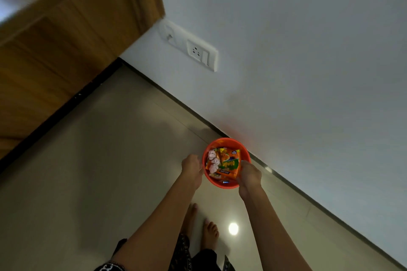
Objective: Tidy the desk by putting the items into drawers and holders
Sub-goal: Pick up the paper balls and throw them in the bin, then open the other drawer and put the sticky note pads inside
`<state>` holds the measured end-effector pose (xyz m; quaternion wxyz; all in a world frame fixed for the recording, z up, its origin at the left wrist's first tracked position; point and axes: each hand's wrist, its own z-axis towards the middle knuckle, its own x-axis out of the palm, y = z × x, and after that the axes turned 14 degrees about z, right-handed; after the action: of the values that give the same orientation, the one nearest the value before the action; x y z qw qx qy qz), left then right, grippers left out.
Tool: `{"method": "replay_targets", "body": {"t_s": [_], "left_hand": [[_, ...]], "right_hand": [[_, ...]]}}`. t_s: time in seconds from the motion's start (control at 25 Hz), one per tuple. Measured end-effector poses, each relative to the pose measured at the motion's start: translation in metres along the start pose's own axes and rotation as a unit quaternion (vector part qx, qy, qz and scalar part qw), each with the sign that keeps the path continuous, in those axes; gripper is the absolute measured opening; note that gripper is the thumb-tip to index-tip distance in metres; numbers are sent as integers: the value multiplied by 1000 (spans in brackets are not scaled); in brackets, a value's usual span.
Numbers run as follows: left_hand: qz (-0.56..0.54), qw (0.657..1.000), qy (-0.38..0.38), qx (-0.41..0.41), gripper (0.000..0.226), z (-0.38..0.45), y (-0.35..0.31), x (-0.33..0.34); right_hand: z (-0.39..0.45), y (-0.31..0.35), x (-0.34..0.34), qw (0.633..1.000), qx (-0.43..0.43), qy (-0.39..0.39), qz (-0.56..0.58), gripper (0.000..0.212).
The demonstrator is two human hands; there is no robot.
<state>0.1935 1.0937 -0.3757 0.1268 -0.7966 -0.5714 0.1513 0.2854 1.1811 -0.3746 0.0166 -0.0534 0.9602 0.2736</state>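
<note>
Both hands, left (pixel 192 166) and right (pixel 250 175), grip the rim of an orange bucket (pixel 224 142) above the floor (pixel 99 160), close to the wall (pixel 308 72). The fingers are hidden behind the rim. Inside lie a noodle packet (pixel 228 164) and pale crumpled wrappers (pixel 213 161), hard to identify.

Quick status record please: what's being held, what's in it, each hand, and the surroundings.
held item: orange bin, gripped at its rim on both sides
contents: orange snack packet, pale crumpled wrappers
left hand: grips the bin's left rim
right hand: grips the bin's right rim
bin on floor or lifted: cannot tell
surroundings: tiled floor, white wall with socket plate, wooden door
</note>
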Motion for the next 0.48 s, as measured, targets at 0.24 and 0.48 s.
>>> {"method": "replay_targets", "body": {"t_s": [0.24,0.48], "left_hand": [[-155,986,23,57,25,-65,-20,-59],[-282,950,-6,133,44,-124,-31,-140]], "right_hand": [[-82,25,15,996,-54,75,-12,15],[-165,42,30,968,-145,200,-53,20]]}}
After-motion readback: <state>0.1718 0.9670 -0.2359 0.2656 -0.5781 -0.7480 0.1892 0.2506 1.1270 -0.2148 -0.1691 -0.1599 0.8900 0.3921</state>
